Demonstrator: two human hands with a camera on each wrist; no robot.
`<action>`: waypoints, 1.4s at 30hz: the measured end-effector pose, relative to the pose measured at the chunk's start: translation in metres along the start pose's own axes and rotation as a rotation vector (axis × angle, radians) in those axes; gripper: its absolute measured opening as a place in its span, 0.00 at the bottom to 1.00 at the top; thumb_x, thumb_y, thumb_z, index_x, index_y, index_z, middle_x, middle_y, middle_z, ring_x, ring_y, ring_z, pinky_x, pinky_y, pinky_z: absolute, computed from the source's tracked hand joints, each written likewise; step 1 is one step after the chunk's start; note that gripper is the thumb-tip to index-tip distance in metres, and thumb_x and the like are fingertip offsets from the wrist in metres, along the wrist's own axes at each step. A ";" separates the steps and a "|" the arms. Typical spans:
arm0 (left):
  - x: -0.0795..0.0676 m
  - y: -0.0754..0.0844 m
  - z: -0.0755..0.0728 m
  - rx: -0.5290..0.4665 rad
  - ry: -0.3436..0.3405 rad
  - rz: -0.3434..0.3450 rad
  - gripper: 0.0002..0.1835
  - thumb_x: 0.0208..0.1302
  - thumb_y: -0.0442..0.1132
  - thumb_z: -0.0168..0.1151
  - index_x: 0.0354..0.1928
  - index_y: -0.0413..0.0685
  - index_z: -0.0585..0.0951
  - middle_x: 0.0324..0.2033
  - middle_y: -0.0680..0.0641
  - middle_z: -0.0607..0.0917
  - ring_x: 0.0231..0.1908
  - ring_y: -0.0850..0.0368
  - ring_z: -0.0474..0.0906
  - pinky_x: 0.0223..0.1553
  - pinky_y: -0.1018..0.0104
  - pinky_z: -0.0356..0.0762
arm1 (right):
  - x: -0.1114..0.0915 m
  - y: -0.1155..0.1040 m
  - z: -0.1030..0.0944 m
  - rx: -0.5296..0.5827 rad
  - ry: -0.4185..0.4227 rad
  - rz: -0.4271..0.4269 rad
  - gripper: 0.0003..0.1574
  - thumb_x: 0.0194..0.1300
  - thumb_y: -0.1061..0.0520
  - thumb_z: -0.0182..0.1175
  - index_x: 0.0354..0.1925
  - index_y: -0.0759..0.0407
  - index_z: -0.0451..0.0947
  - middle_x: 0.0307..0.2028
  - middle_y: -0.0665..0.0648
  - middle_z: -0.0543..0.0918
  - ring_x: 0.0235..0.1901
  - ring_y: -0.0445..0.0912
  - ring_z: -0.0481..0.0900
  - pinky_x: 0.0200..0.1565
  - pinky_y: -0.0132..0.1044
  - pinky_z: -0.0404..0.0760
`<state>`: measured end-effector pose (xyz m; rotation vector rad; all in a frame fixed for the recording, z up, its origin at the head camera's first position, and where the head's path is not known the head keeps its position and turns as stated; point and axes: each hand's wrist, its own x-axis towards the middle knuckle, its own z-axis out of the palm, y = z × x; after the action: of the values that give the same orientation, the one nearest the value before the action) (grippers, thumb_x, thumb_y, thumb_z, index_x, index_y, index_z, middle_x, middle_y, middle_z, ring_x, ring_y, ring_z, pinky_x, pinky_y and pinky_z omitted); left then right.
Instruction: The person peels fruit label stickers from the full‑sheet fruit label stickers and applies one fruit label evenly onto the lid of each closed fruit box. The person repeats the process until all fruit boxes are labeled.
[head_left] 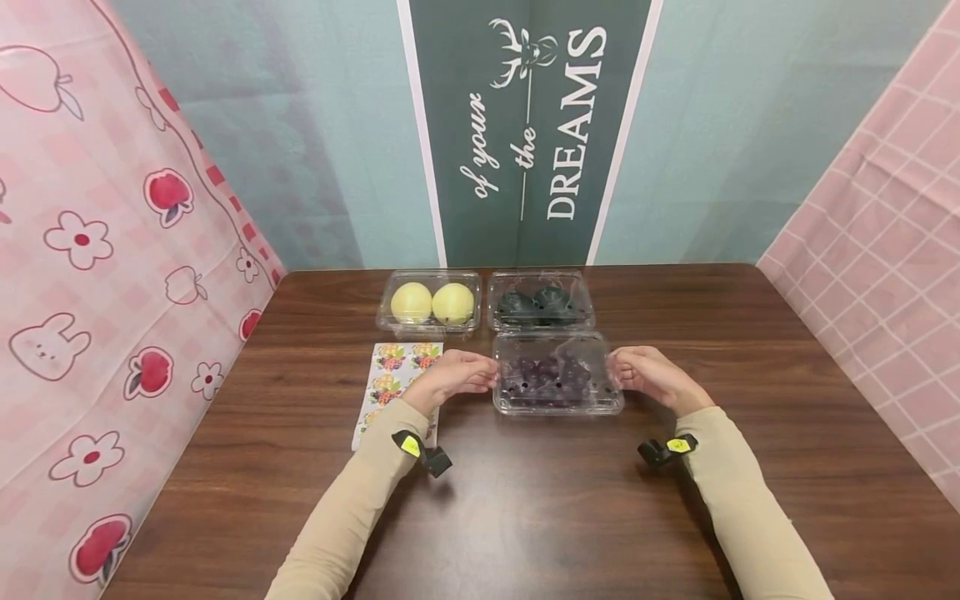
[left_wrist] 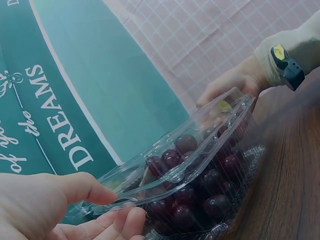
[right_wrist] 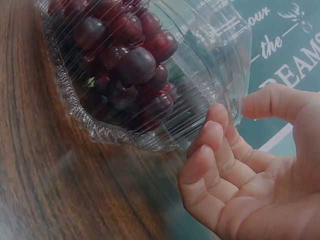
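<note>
Dark red grapes (left_wrist: 216, 204) lie in a clear plastic clamshell box (head_left: 557, 402) whose lid is down over them. On the box's left side, my left hand (head_left: 459, 377) pinches the rim, thumb above and curled fingers below, as the left wrist view shows. My right hand (head_left: 651, 377) holds the opposite rim between thumb and fingertips (right_wrist: 202, 160). The ridged base of the box sits close over the table in the right wrist view.
Behind stands a clear box (head_left: 542, 321) of dark green produce. Left of it is another box (head_left: 429, 325) with two yellow round fruits (head_left: 453, 303). A sheet of fruit stickers (head_left: 382, 392) lies partly under my left forearm on the brown wooden table (head_left: 517, 517).
</note>
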<state>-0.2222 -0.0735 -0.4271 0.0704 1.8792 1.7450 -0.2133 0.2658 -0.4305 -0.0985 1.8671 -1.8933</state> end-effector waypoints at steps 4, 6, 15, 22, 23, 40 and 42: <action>-0.001 0.000 -0.001 -0.003 0.007 0.003 0.20 0.67 0.33 0.53 0.55 0.23 0.73 0.26 0.54 0.85 0.27 0.67 0.82 0.43 0.68 0.84 | 0.001 -0.001 0.002 0.000 0.002 0.009 0.18 0.69 0.66 0.43 0.30 0.53 0.77 0.24 0.44 0.80 0.26 0.34 0.78 0.33 0.26 0.79; -0.002 0.000 -0.002 -0.003 0.009 0.000 0.20 0.67 0.33 0.53 0.56 0.23 0.73 0.25 0.55 0.85 0.27 0.67 0.82 0.42 0.69 0.84 | 0.002 -0.001 0.002 0.000 0.002 0.012 0.17 0.69 0.66 0.43 0.31 0.53 0.77 0.24 0.44 0.80 0.26 0.34 0.78 0.33 0.26 0.79; -0.002 0.000 -0.004 0.036 0.024 0.013 0.19 0.67 0.32 0.53 0.55 0.24 0.74 0.37 0.41 0.89 0.28 0.66 0.82 0.46 0.65 0.84 | 0.000 0.000 -0.001 -0.050 -0.014 0.002 0.17 0.73 0.61 0.44 0.32 0.51 0.78 0.25 0.44 0.81 0.28 0.34 0.79 0.34 0.27 0.80; -0.004 0.000 -0.009 0.056 0.037 0.031 0.19 0.67 0.33 0.54 0.55 0.24 0.75 0.33 0.45 0.89 0.28 0.67 0.83 0.46 0.65 0.84 | 0.000 -0.002 -0.001 -0.121 0.008 -0.017 0.14 0.74 0.59 0.47 0.35 0.49 0.79 0.27 0.43 0.84 0.29 0.35 0.81 0.36 0.27 0.82; -0.004 0.000 -0.011 0.062 0.042 0.038 0.19 0.67 0.33 0.54 0.55 0.24 0.75 0.34 0.45 0.89 0.28 0.67 0.83 0.45 0.65 0.84 | 0.000 -0.002 -0.002 -0.126 0.010 -0.022 0.14 0.74 0.58 0.47 0.35 0.50 0.79 0.28 0.43 0.84 0.29 0.35 0.81 0.36 0.27 0.82; -0.019 0.009 -0.054 0.284 0.302 0.103 0.16 0.66 0.34 0.58 0.51 0.27 0.77 0.43 0.33 0.87 0.28 0.68 0.81 0.37 0.72 0.81 | 0.006 -0.010 0.001 -0.131 0.133 -0.032 0.08 0.73 0.58 0.49 0.39 0.57 0.75 0.27 0.42 0.83 0.29 0.34 0.81 0.37 0.27 0.82; -0.022 0.009 -0.059 0.310 0.342 0.080 0.16 0.66 0.35 0.59 0.50 0.28 0.78 0.39 0.36 0.88 0.29 0.66 0.81 0.36 0.72 0.80 | 0.006 -0.011 0.002 -0.156 0.154 -0.034 0.09 0.73 0.57 0.49 0.40 0.58 0.75 0.27 0.41 0.83 0.29 0.34 0.81 0.37 0.27 0.82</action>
<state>-0.2326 -0.1337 -0.4112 -0.0397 2.4166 1.5771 -0.2211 0.2608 -0.4219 -0.0363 2.1276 -1.8206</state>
